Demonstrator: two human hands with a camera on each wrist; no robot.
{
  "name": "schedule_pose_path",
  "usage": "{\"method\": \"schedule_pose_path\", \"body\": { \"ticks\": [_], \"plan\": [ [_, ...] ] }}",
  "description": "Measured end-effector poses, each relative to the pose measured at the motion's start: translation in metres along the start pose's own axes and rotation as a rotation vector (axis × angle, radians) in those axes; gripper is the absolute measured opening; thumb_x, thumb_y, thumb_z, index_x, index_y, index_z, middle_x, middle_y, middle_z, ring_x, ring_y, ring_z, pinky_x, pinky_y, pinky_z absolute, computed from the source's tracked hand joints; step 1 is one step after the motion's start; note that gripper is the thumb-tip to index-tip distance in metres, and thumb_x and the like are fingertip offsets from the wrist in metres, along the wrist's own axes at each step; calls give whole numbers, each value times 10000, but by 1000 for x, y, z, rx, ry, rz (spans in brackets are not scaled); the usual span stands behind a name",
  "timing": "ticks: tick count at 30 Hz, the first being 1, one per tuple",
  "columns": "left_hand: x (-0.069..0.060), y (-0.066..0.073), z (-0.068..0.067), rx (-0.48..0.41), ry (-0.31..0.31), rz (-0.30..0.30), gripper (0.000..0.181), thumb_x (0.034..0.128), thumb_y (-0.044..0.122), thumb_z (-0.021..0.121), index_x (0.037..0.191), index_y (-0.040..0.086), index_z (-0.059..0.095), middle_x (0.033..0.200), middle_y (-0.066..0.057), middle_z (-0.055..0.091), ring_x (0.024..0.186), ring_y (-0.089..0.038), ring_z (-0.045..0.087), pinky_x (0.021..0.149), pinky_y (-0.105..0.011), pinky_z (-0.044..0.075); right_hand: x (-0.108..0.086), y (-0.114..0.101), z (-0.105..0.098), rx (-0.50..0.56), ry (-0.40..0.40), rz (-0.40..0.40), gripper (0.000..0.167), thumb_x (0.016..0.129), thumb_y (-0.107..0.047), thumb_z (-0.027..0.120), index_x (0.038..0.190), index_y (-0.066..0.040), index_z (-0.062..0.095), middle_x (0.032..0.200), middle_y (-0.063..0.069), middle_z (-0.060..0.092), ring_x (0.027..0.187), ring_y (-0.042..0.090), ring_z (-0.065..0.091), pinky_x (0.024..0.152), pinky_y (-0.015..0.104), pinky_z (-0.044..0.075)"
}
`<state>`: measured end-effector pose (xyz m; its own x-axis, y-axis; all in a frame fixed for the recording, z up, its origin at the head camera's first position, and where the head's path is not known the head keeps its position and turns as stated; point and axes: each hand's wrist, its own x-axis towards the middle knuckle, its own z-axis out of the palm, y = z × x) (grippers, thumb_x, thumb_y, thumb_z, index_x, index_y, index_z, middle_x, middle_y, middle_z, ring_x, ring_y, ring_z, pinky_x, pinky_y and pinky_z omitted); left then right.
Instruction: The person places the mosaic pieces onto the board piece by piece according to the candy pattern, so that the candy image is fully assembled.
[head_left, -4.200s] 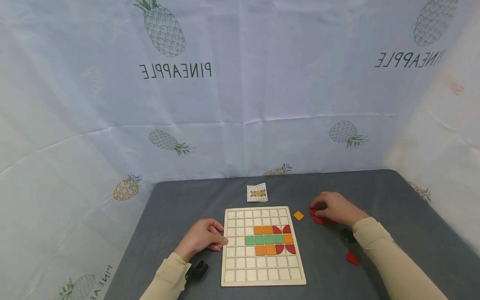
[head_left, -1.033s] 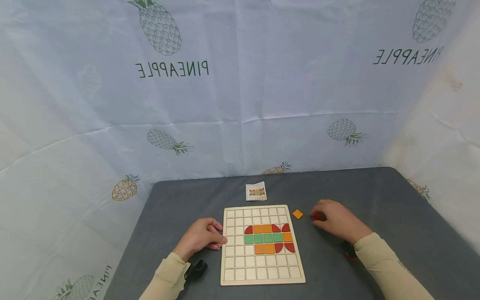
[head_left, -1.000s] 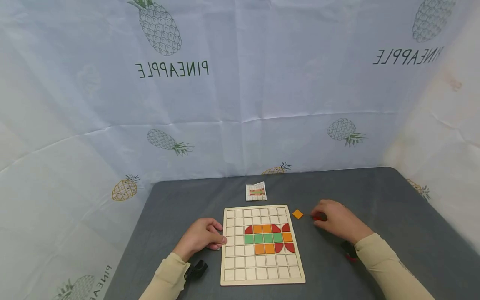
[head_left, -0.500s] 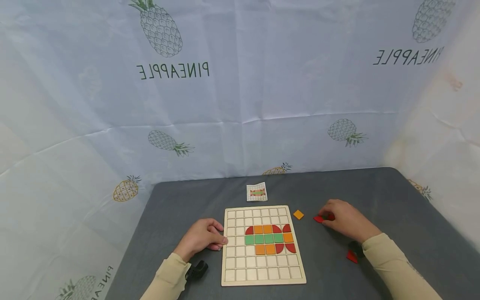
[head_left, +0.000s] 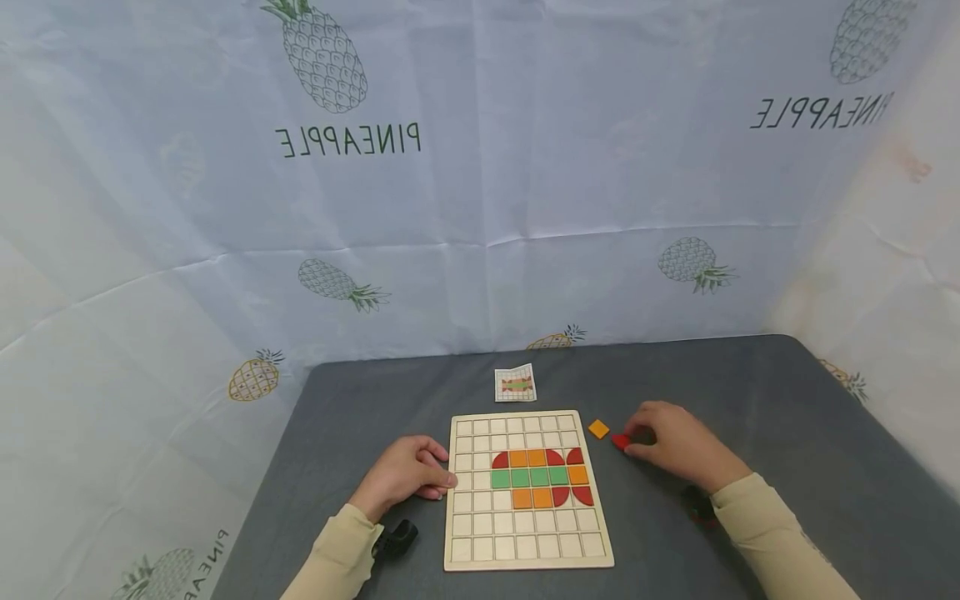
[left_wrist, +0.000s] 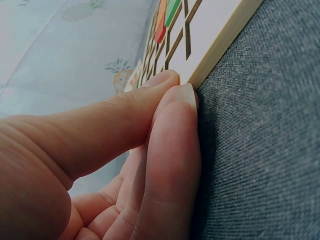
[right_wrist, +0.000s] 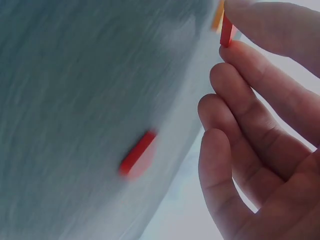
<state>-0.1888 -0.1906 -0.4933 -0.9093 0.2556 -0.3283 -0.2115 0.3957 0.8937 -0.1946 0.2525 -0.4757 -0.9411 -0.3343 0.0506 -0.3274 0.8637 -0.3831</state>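
Observation:
A square wooden grid board lies on the table. On it sit green square tiles in a row, orange square tiles and red quarter-round tiles. My left hand holds the board's left edge; in the left wrist view, thumb and index finger pinch that edge. Right of the board, my right hand pinches a red tile between thumb and index finger, clearly seen as a thin red tile in the right wrist view. The other right fingers are loosely curled.
A loose orange tile lies beside the board's upper right edge. Another red tile rests on the table, blurred in the right wrist view. Behind the board lies a small printed pattern card. A printed curtain hangs behind the table.
Since 4.2 s ago, a red quarter-round tile has appeared at the pattern's upper left. Over the last half second my right hand moved left with a red tile. My left hand stayed put.

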Motion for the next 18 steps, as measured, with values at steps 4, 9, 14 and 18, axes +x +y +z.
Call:
{"method": "schedule_pose_path", "body": {
  "ticks": [4,9,14,18],
  "plan": [
    [0,0,0,1,1,-2,430,842,105,928,1156,-30,668,878,-125,722,735,-150,776,670,-331,684,4,-19,5,26,6,-8,139,873,-237,921,975,-243,826,950,-116,673,879,81,610,810,393,614],
    [0,1,0,8,5,-12,434,839,117,934,1154,-23,670,875,-125,717,726,-148,771,670,-333,684,11,-47,14,35,8,-46,156,865,-257,932,977,-244,825,941,-120,665,862,83,597,799,355,606],
    [0,1,0,4,7,-11,436,837,114,934,1156,-25,670,882,-129,722,737,-154,776,670,-338,685,21,-77,28,97,-34,-96,142,883,-277,921,975,-241,819,922,-122,657,819,73,563,724,263,554],
    [0,1,0,2,4,-11,432,838,108,930,1154,-26,668,888,-133,730,741,-159,779,669,-340,685,27,-100,39,131,-55,-186,131,895,-265,910,974,-220,814,926,-119,658,819,41,557,705,237,550]
  ]
}}
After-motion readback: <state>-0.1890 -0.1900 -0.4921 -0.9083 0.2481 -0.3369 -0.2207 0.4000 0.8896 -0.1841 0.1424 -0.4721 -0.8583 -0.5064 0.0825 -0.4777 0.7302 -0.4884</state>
